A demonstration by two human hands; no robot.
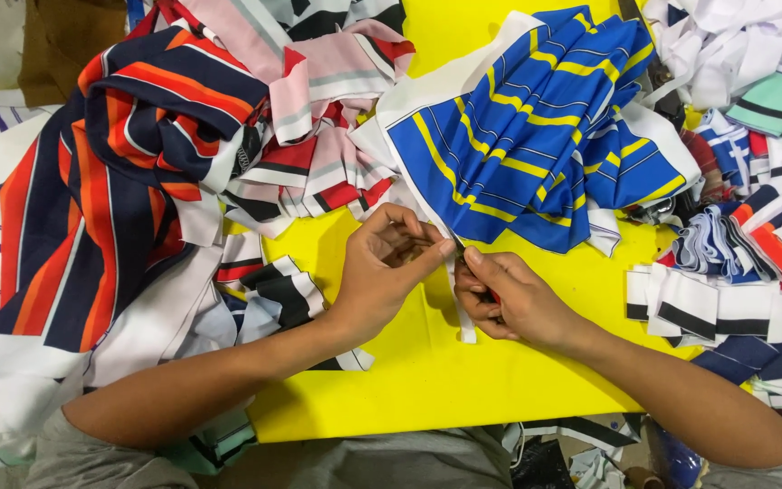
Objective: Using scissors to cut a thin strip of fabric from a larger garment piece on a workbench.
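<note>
A blue fabric piece with yellow stripes and white edging [536, 127] lies bunched on the yellow table [427, 371]. My left hand [386, 272] pinches its lower white edge between thumb and fingers. Just to the right, my right hand [504, 294] is closed around a small tool with a red part showing between the fingers, its tip touching the same white edge. A narrow white strip [466, 321] hangs down between the two hands.
A navy, orange and red striped cloth [119, 181] lies heaped at the left, with pink, red and black striped pieces [319, 136] behind. Stacks of small striped collar pieces [735, 272] crowd the right side. White scraps [735, 45] pile up at the back right.
</note>
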